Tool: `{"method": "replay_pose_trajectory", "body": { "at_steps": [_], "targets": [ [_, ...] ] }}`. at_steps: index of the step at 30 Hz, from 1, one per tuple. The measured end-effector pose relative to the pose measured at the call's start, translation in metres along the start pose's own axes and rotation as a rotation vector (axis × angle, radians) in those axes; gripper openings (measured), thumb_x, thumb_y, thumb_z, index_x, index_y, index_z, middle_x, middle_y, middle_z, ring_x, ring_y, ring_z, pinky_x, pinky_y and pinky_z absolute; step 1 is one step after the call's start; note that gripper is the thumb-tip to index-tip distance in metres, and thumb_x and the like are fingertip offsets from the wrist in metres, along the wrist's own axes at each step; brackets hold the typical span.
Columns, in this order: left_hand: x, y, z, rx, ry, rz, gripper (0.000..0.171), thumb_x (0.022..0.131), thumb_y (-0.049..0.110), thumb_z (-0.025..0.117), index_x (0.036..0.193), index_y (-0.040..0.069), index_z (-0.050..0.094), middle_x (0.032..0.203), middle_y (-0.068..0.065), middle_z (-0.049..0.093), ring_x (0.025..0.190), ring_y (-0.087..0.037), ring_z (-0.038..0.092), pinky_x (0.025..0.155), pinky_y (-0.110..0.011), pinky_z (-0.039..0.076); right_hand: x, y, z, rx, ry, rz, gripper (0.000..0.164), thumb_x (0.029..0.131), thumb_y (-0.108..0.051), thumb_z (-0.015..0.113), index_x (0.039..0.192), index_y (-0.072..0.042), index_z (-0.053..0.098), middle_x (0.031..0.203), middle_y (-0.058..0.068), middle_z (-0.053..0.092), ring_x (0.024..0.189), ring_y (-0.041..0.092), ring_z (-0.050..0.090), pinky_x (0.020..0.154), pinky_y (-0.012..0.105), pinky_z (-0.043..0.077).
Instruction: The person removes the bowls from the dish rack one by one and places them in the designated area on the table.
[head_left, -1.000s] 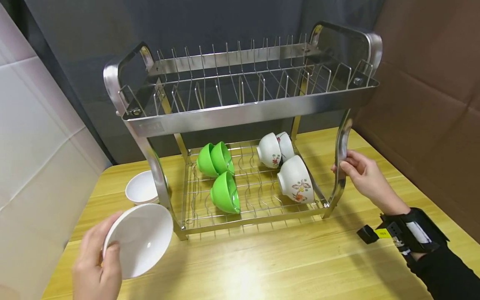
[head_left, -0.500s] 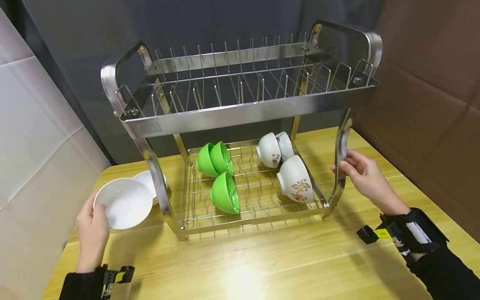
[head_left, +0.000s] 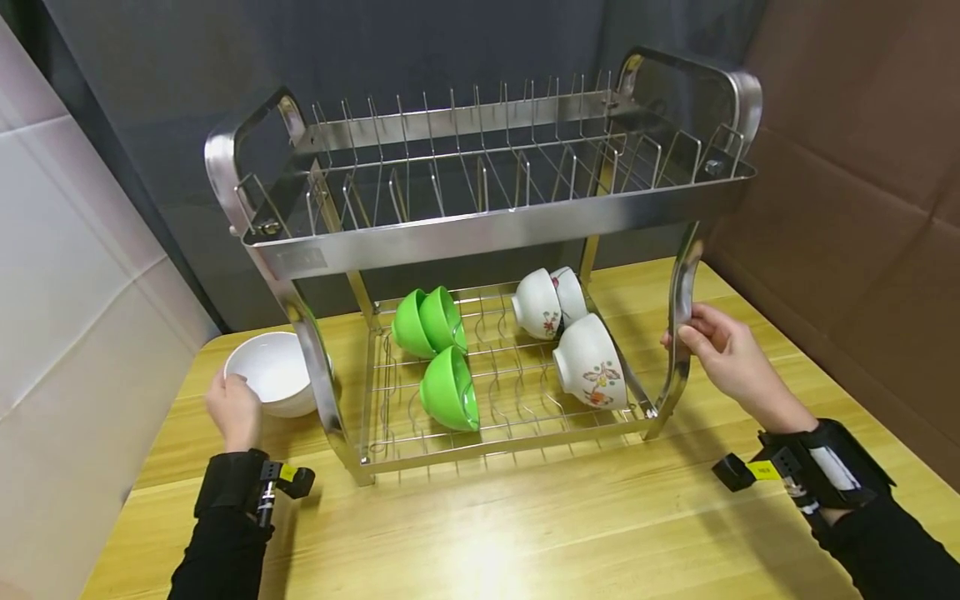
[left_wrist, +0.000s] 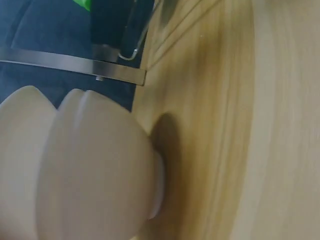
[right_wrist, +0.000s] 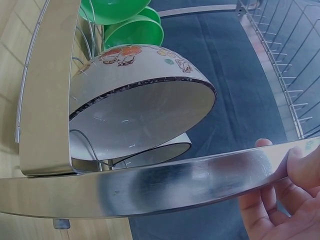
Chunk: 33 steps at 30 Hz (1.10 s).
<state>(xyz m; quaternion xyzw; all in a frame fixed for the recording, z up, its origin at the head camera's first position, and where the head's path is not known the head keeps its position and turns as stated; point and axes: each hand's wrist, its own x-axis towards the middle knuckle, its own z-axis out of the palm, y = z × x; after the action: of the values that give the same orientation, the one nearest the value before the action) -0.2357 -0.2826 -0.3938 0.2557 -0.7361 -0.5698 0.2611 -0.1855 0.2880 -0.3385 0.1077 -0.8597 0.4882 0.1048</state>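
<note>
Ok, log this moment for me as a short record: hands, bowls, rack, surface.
left hand: holds the rim of the top white bowl
white bowl stack: just left of the rack, on the wooden table; exact count unclear
right hand: grips the rack's right front leg
rack: metal, two tiers, wire dividers on the upper one
green bowls: three, tipped on their sides, lower tier, left
patterned bowls: three, tipped on their sides, lower tier, right

the rack (head_left: pixel 495 232) stands mid-frame on the bench (head_left: pixel 570 525), a left trio (head_left: pixel 444 387) and right trio (head_left: pixel 588 367) of bowls on its lower tier (head_left: pixel 510 446); outer bowls (head_left: pixel 277 371) sit left.
</note>
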Motion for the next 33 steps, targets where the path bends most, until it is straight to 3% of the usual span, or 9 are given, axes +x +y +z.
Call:
{"method": "replay_pose_trajectory", "body": {
  "at_steps": [13, 23, 28, 31, 33],
  "targets": [
    [0.001, -0.017, 0.013, -0.046, -0.003, -0.057, 0.057, 0.103, 0.006, 0.023, 0.152, -0.018, 0.041, 0.160, -0.037, 0.042, 0.153, -0.047, 0.040, 0.131, -0.053, 0.029, 0.000, 0.002, 0.002, -0.004, 0.008, -0.014, 0.033, 0.111, -0.001, 0.046, 0.139, 0.017, 0.046, 0.096, -0.037, 0.064, 0.090, -0.015, 0.064, 0.078, 0.006, 0.051],
    [0.003, -0.020, 0.013, -0.018, -0.111, -0.120, 0.058, 0.106, 0.007, 0.019, 0.157, -0.017, 0.032, 0.166, -0.036, 0.032, 0.159, -0.046, 0.030, 0.134, -0.052, 0.023, -0.002, 0.001, -0.001, -0.006, 0.006, -0.027, 0.032, 0.113, -0.005, 0.045, 0.136, 0.016, 0.047, 0.097, -0.035, 0.067, 0.091, -0.013, 0.066, 0.079, 0.007, 0.052],
    [0.002, -0.014, 0.003, 0.084, -0.198, -0.061, 0.063, 0.104, 0.009, 0.024, 0.162, -0.015, 0.021, 0.171, -0.036, 0.020, 0.162, -0.048, 0.020, 0.135, -0.055, 0.016, -0.003, 0.002, -0.002, -0.008, 0.000, -0.026, 0.032, 0.113, -0.006, 0.045, 0.137, 0.016, 0.048, 0.097, -0.034, 0.067, 0.091, -0.012, 0.066, 0.079, 0.008, 0.052],
    [-0.008, 0.000, -0.006, 0.104, -0.178, 0.050, 0.066, 0.102, 0.009, 0.029, 0.164, -0.010, 0.016, 0.172, -0.036, 0.017, 0.163, -0.048, 0.016, 0.136, -0.057, 0.013, -0.003, 0.002, -0.001, -0.009, -0.001, -0.023, 0.031, 0.113, -0.006, 0.045, 0.136, 0.015, 0.048, 0.097, -0.033, 0.067, 0.090, -0.012, 0.065, 0.079, 0.008, 0.052],
    [-0.023, 0.014, -0.010, 0.065, -0.117, 0.138, 0.065, 0.101, 0.007, 0.032, 0.164, -0.008, 0.020, 0.169, -0.034, 0.024, 0.160, -0.045, 0.021, 0.135, -0.055, 0.015, -0.003, 0.002, -0.001, -0.011, 0.001, -0.022, 0.032, 0.113, -0.006, 0.045, 0.137, 0.014, 0.048, 0.097, -0.034, 0.067, 0.090, -0.011, 0.065, 0.079, 0.008, 0.052]
  ]
}}
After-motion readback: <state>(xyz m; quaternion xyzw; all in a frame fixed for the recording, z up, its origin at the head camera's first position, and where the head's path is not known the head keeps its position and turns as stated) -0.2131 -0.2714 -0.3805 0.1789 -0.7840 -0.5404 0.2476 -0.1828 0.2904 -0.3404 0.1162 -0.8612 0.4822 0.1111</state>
